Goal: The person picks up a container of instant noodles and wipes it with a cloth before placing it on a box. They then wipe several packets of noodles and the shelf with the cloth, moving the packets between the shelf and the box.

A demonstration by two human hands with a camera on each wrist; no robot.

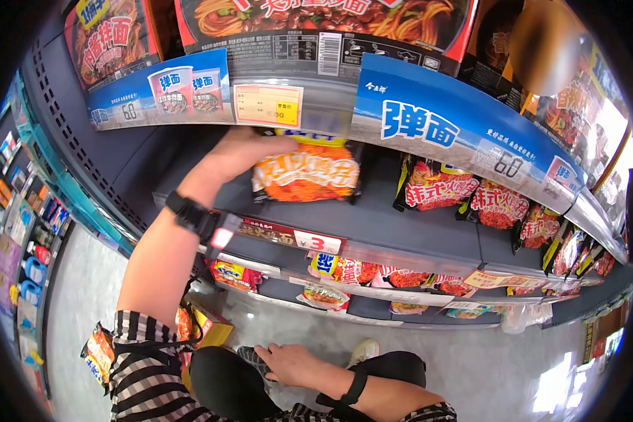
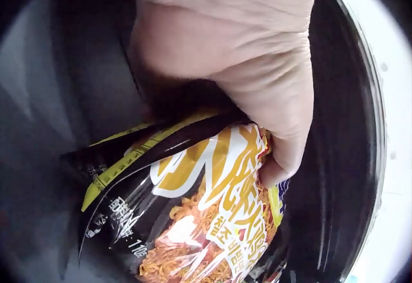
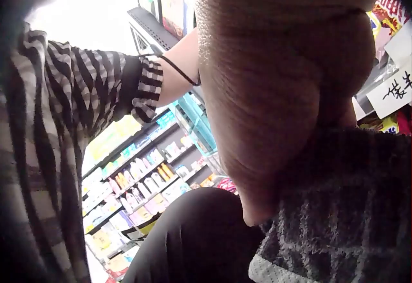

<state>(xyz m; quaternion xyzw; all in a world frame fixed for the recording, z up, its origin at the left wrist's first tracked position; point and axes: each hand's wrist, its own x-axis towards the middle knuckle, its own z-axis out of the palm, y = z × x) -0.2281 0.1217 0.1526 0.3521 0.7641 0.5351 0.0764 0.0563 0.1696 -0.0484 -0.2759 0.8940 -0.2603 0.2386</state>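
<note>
On the dark shelf under the price strip, the left hand (image 1: 250, 151) grips the left end of an orange noodle packet (image 1: 307, 172). In the left wrist view, the thumb of the left hand (image 2: 235, 57) presses the front of the black and yellow packet (image 2: 225, 212); its other fingers are hidden. Low in the head view, the right hand (image 1: 292, 362) hangs between the knees with loose fingers, holding nothing visible. Grey checked fabric (image 3: 341, 212) is beside the right hand (image 3: 277, 83) in the right wrist view; whether they touch I cannot tell.
Red noodle packets (image 1: 439, 186) stand further right on the same shelf. Blue price strips (image 1: 464, 133) overhang it. More packets (image 1: 408, 274) lie on lower shelves. A yellow box (image 1: 214, 328) and an orange packet (image 1: 100, 355) are near the floor at left. Another stocked shelf (image 1: 10, 232) stands far left.
</note>
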